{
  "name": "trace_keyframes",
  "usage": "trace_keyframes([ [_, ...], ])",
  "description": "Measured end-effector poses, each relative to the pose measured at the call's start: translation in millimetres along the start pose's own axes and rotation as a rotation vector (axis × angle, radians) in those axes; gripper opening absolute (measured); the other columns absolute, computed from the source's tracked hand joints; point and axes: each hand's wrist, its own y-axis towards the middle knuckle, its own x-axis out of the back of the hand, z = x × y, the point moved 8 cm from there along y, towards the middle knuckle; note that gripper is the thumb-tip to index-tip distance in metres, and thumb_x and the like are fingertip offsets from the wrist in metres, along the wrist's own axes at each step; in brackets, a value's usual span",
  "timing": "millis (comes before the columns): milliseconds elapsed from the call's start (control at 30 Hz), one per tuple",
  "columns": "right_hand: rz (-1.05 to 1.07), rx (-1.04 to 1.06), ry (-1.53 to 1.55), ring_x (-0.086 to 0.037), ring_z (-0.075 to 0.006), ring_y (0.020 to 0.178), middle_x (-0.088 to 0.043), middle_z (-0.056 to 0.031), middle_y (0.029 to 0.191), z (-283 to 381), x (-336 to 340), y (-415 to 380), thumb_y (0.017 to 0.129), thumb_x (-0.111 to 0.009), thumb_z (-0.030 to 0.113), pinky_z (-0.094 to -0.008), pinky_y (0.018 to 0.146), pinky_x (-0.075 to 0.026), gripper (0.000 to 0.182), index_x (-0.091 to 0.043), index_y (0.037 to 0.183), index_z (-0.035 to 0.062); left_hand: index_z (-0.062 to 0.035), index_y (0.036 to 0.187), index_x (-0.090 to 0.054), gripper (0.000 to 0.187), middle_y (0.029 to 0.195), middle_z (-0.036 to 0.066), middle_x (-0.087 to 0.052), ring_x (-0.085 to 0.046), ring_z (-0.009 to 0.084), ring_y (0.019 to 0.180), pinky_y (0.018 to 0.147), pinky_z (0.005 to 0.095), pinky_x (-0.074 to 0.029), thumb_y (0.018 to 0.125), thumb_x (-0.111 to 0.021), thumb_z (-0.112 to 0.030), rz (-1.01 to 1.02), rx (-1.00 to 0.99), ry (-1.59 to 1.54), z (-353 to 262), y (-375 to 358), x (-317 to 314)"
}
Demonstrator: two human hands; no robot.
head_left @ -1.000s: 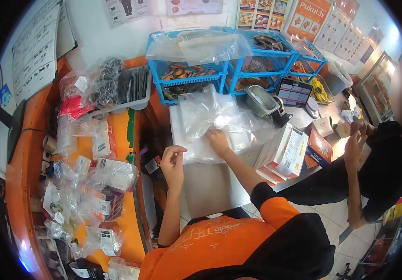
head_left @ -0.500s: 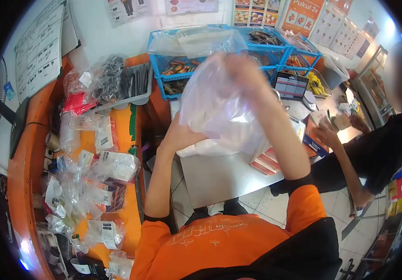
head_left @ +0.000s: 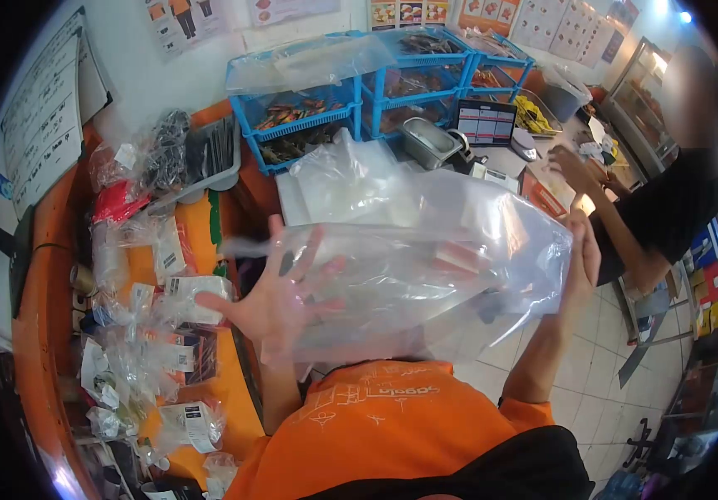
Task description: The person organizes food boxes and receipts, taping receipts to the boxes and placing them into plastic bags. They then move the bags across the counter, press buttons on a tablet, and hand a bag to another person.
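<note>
Spread wide, the left hand (head_left: pixel 274 307) is raised palm-up at centre left of the frame, its thumb pointing left and its other fingers showing partly through a large clear plastic bag (head_left: pixel 426 279); whether they are inside or behind the film, I cannot tell. At centre right, the right hand (head_left: pixel 582 254) pinches the bag's bunched far end, forearm rising from the lower right. Stretched between them, the bag lies across mid-frame, in front of the orange shirt (head_left: pixel 376 408). Its upper edge overlaps the view of a pile of clear bags (head_left: pixel 338 179) on the surface (head_left: pixel 574 132). Open room shows to the lower right, over the tiled floor (head_left: pixel 580 358); to the left, labelled packages in clear plastic (head_left: pixel 196 423) line the orange counter (head_left: pixel 242 396). Beyond the pile, blue baskets (head_left: pixel 302 127) hold colourful and dark packets, with more clear bags laid over the top left one. A metal container (head_left: pixel 431 143) sits beside a tablet (head_left: pixel 486 123), and a tray (head_left: pixel 556 127) of yellow items stands at upper right. Upper left, a grey bin (head_left: pixel 224 180) holds black flat items. A co-worker in black (head_left: pixel 680 196) reaches over the far right end.
</note>
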Motion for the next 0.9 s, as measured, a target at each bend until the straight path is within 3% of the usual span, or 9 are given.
trace_keyframes([
  [67,0.039,0.018,0.007,-0.043,-0.0025,0.073,-0.051,0.0025,0.081,4.0,18.6,-8.6,0.099,-0.045,0.023,-0.0172,0.063,-0.034,0.025,-0.054,0.089,0.0026,-0.0057,0.146,-0.018,0.093,0.136,0.015,-0.047,-0.052,0.0205,0.119,0.088,0.032,-0.051,0.075,-0.076,-0.024,-0.584,0.145,0.594,-22.5,-29.9,62.8],
  [200,-0.012,0.005,-0.103,-0.038,-0.0024,0.068,-0.047,0.004,0.078,-7.6,34.3,-17.2,0.099,-0.045,0.024,-0.0171,0.06,-0.03,0.026,-0.052,0.086,0.003,0.0006,0.127,-0.042,0.057,0.08,0.014,-0.069,-0.067,0.0177,0.066,0.057,0.0212,-0.054,0.076,-0.069,0.005,-0.777,0.223,1.19,-20.6,-39.0,60.3],
  [467,-0.111,-0.304,-0.34,-0.024,0.002,0.048,-0.029,0.0106,0.06,-54.3,65.0,-45.6,0.099,-0.045,0.029,-0.0182,0.04,-0.015,0.028,-0.05,0.077,0.0113,-0.0045,0.102,-0.048,0.034,0.073,0.012,-0.067,-0.065,0.014,0.058,0.047,0.0198,-0.05,0.077,-0.068,0.005,-0.799,-0.023,0.881,-13.2,-64.8,80.3],
  [600,-0.071,-0.21,-0.58,-0.031,-0.0001,0.055,-0.031,0.008,0.063,-73.3,77.7,-50.1,0.098,-0.045,0.024,-0.0202,0.046,-0.025,0.028,-0.048,0.077,0.0076,-0.0059,0.098,-0.05,0.028,0.072,0.008,-0.065,-0.062,0.011,0.056,0.045,0.0184,-0.047,0.079,-0.068,0.004,-0.698,0.076,0.954,-1.2,-65.7,79.5],
  [633,-0.01,-0.271,-0.801,-0.051,-0.0209,0.064,-0.052,-0.0108,0.069,-77.8,80.3,-51.3,0.094,-0.048,0.016,-0.0342,0.063,-0.042,0.021,-0.05,0.092,-0.004,-0.006,0.099,-0.049,0.029,0.07,0.006,-0.064,-0.06,0.0102,0.054,0.046,0.0185,-0.046,0.079,-0.068,0.004,-0.73,0.058,1.006,-0.1,-70.3,88.3],
  [733,-0.071,-0.172,-1.15,-0.054,-0.029,0.066,-0.059,-0.0143,0.076,-90.9,83.1,-55.8,0.092,-0.05,0.013,-0.0378,0.064,-0.043,0.016,-0.052,0.089,-0.0021,-0.0067,0.103,-0.047,0.035,0.074,0.004,-0.061,-0.057,0.0092,0.059,0.053,0.0192,-0.048,0.078,-0.069,0.004,-0.817,0.081,1.031,18.9,-61.1,88.3],
  [767,-0.171,0.192,-1.411,-0.057,-0.0346,0.07,-0.063,-0.0143,0.081,-71.0,63.3,-56.9,0.089,-0.054,0.011,-0.0402,0.065,-0.044,0.01,-0.053,0.088,0.0007,-0.007,0.106,-0.046,0.037,0.078,0.004,-0.061,-0.057,0.0089,0.063,0.058,0.0197,-0.048,0.078,-0.069,0.004,-0.802,0.075,0.964,31.7,-48.2,81.9],
  [833,-0.274,0.371,-1.318,-0.06,-0.0277,0.068,-0.065,-0.0116,0.08,-42.6,26.1,-67.3,0.086,-0.058,0.01,-0.0376,0.065,-0.045,0.009,-0.057,0.086,0.0009,-0.0074,0.105,-0.044,0.038,0.088,0.003,-0.054,-0.054,0.008,0.079,0.071,0.0214,-0.049,0.078,-0.067,0.006,-0.713,0.117,0.87,48.7,-45.0,87.7],
  [900,0.107,-0.096,-0.552,-0.062,-0.0191,0.073,-0.065,-0.0096,0.077,-60.8,-19.2,-89.3,0.086,-0.059,0.011,-0.0328,0.065,-0.047,0.013,-0.06,0.084,-0.0021,-0.0077,0.105,-0.041,0.039,0.089,0.003,-0.049,-0.053,0.0088,0.081,0.071,0.0222,-0.049,0.078,-0.066,0.007,-0.69,0.095,0.892,76.1,-39.8,89.5],
])
